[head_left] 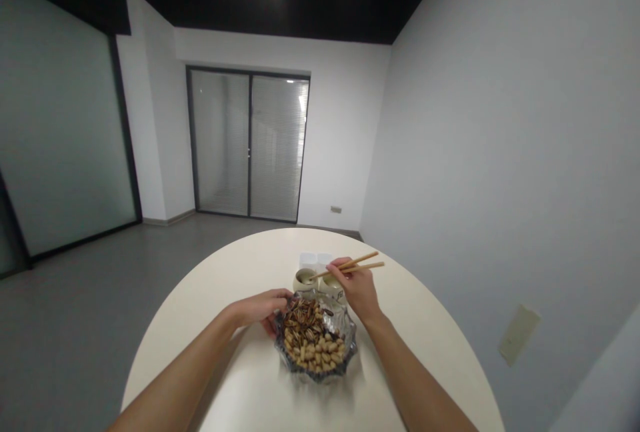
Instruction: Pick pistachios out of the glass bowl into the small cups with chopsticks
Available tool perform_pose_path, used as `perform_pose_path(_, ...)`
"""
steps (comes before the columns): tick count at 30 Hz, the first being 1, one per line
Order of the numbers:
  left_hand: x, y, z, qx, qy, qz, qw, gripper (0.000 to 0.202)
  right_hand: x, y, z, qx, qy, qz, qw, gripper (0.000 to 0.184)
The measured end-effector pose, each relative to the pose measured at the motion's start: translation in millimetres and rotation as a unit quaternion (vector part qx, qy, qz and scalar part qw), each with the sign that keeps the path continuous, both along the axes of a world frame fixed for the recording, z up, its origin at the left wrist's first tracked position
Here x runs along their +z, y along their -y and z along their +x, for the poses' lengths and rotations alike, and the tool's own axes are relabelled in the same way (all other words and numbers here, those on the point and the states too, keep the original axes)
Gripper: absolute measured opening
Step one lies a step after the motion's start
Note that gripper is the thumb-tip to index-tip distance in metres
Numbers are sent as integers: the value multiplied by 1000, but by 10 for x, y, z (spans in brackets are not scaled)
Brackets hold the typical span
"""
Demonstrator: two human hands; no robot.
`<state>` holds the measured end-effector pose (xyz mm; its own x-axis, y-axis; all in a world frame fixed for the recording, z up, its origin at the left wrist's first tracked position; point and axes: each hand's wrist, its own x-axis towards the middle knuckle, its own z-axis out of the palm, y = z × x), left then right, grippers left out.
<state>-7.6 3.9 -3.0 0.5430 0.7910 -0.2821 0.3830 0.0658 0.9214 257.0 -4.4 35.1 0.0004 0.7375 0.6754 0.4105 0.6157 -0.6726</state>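
The bowl sits on the desk in front of the person, with striped seeds heaped toward its far left and peanuts along its near side. The left hand grips the bowl at its far-left rim, a sensible place, I'd say, as it leaves the bowl's right half clear.

The right hand, beyond the bowl's far-right rim, is closed around the chopsticks. They slant away from the bowl, a tip reaching over the mouth of the left cup; from here I cannot tell whether anything is pinched there. The right cup stands just past the bowl too, partly behind that hand.

Good work here asks, I judge, for level, meeting tips and a light squeeze: smooth shells could roll or spring out. A low wrist that clears the bowl's jagged rim seems wise. A white tray lies farther out from the bowl, behind the cups.
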Motion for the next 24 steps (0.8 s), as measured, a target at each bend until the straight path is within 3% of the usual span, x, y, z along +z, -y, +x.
perform_pose_path(3,-5,-3,2,4,-4,3,1000,57,-46,7,2,13,28,-6,1000,30)
perform_pose_path(9,-23,-16,-6,17,-23,40,999,52,84,135,197,-16,-29,-4,999,38)
perform_pose_path(16,-61,-32,-6,15,-19,95,995,50,47,272,469,79,-28,-110,990,51)
perform_pose_path(24,-58,-27,8,31,-24,127,991,55,-28,239,478,108,4,-169,980,49)
